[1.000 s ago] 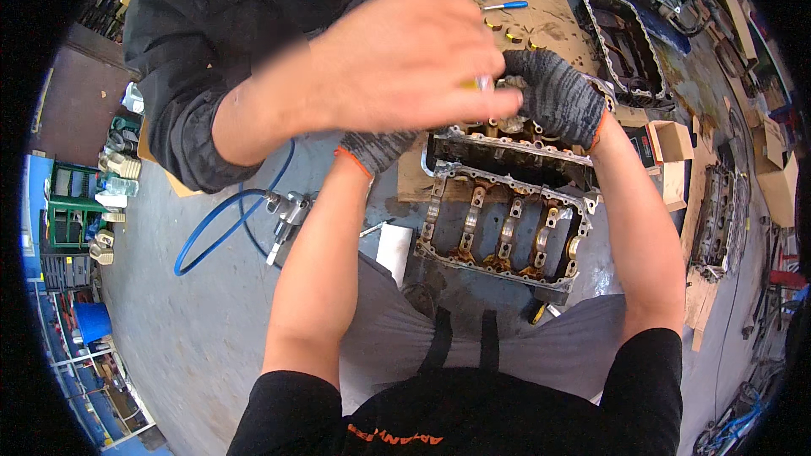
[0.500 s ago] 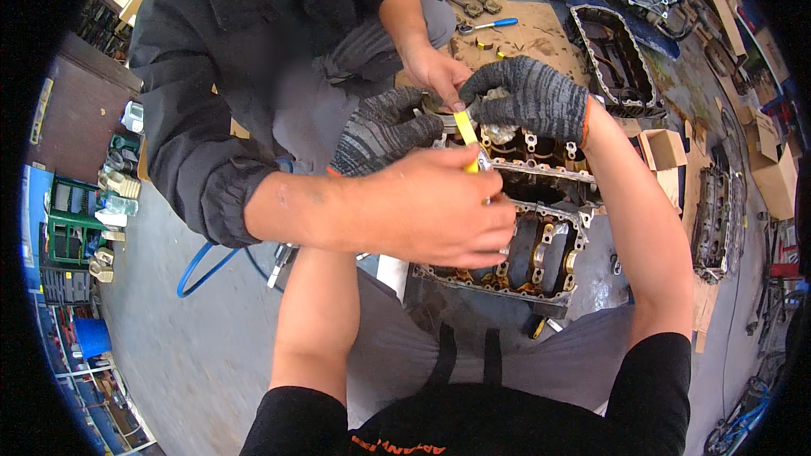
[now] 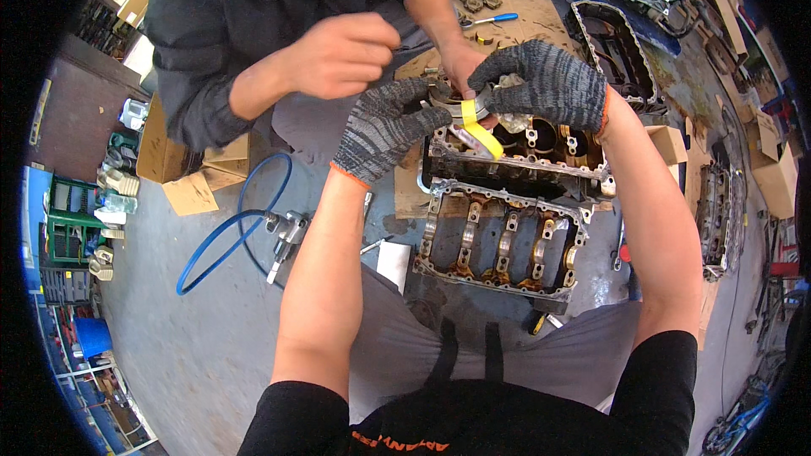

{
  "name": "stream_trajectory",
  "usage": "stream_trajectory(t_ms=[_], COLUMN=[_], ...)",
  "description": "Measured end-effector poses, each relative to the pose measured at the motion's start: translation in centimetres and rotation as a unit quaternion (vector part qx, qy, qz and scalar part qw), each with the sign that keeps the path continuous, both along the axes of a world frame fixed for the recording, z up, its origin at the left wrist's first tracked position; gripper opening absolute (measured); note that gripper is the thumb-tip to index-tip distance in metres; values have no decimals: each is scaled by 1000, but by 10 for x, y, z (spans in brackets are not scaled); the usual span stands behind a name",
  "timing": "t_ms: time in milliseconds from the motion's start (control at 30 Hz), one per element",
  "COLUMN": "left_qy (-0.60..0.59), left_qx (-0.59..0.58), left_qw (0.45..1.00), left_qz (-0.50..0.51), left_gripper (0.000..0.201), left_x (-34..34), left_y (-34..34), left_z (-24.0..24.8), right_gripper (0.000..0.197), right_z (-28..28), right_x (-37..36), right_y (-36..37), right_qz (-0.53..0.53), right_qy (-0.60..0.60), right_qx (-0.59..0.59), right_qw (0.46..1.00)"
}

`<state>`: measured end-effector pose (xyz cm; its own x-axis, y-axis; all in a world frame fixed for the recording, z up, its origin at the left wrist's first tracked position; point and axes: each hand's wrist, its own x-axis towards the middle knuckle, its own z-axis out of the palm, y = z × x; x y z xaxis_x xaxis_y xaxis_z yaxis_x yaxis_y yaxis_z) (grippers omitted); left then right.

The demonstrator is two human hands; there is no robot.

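My left hand [image 3: 382, 128], in a grey-striped knit glove, is closed on the left side of a round metal ring-shaped part [image 3: 453, 110]. From the other side my right hand [image 3: 545, 89], gloved alike, grips the same part with bent fingers. A yellow strip [image 3: 483, 141] lies across the part and hangs down toward me. At its upper end is a co-worker's bare hand [image 3: 461, 63]; the exact contact is hidden. The co-worker's other hand [image 3: 342, 55] is raised, blurred and apart from the part. Just beneath sits an engine block [image 3: 541, 167].
Nearer me lies a metal bearing frame [image 3: 505, 241]. An air tool [image 3: 289, 235] with a blue hose [image 3: 196, 266] is on the floor at left, beside a cardboard box [image 3: 190, 190]. Beyond are a blue-handled ratchet [image 3: 503, 18] and an oil pan [image 3: 604, 55].
The co-worker's nearer hand has let go of the strip and drawn back up and left, uncovering the frame below. The strip now hangs loose toward the right. My hands have shifted slightly.
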<state>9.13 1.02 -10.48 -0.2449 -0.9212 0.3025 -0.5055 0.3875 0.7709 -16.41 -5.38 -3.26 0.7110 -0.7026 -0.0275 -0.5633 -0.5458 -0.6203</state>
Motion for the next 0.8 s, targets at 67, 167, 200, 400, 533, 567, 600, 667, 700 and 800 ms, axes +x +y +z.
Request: stream_trajectory(t_ms=[67, 167, 200, 400, 533, 567, 600, 667, 700, 800], left_qy=[30, 37, 25, -74, -53, -60, -57, -71, -60, -29], left_qx=[27, 52, 54, 11, -45, -44, -60, -91, -60, -9], left_qw=[999, 998, 998, 997, 998, 997, 997, 993, 996, 999], left_qz=[-9, -14, -9, 15, -4, -3, -5, -8, -13, -36], left_gripper=[36, 36, 36, 40, 42, 42, 41, 41, 41, 43], left_x=[2, -2, -3, -6, -6, -6, -6, -6, -6, -8], left_y=[1, 7, 9, 20, 21, 22, 23, 26, 27, 30], left_z=[-8, -4, 0, 14, 11, 11, 12, 15, 17, 21], right_gripper=[32, 33, 33, 33, 34, 32, 31, 29, 28, 28], right_z=[1, 1, 1, 5, 3, 2, 1, 0, -1, 0], right_x=[1, 1, 1, -1, -1, -2, -3, -4, -4, -5], right_y=[2, 7, 8, 18, 21, 23, 24, 25, 25, 25], right_qz=[13, 38, 36, 2, 16, 21, 20, 28, 38, 62], right_qy=[-6, -30, -28, -19, -24, -54, -74, -88, -82, -59], right_qx=[-16, -44, -44, -3, -67, -52, -44, -58, -80, -107], right_qw=[1000, 998, 998, 1000, 997, 997, 996, 994, 993, 991])
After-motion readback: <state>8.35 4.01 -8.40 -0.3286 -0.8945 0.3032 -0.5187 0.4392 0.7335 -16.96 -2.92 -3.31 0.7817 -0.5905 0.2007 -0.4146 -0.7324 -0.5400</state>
